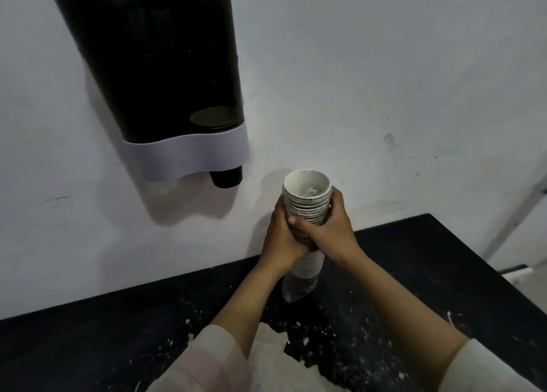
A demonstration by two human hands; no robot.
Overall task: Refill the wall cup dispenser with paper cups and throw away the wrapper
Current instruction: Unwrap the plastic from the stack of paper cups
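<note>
Two hands are gripping one stack of paper cups (pixel 306 198), held upright w/ open mouths facing up, over the back part of the black table (pixel 414 273) and close to the white wall (pixel 384 66). Top cup is showing a pale interior w/ a small crumpled bit at the bottom; can't tell what it is. Rims of approx. a dozen nested cups are showing above the fingers. Lower part of stack is sitting inside a clear plastic wrapper (pixel 296 288), which is hanging below the hands and tapering to a point just above the table.

Left hand (pixel 282 238) is wrapping the stack from the left side, thumb lying across the front. Right hand (pixel 328 229) is clasping from the right, fingers curling round the far side, overlapping the left at mid-stack. Both are closed tight on the cups. Forearms are reaching up and forward from bottom of view; pale sleeves (pixel 207 362) are pushed back toward the elbows.

Wall cup dispenser (pixel 154 75) is hanging upper left on the wall, well apart from the stack: dark tinted body, white lower band. Inside, only a low remainder is showing near the bottom right, a round cup mouth seen through the tint. One dark cup base (pixel 226 177) is poking out below the band.

Table top is looking scuffed, w/ white flecks and a peeled patch near front.
</note>
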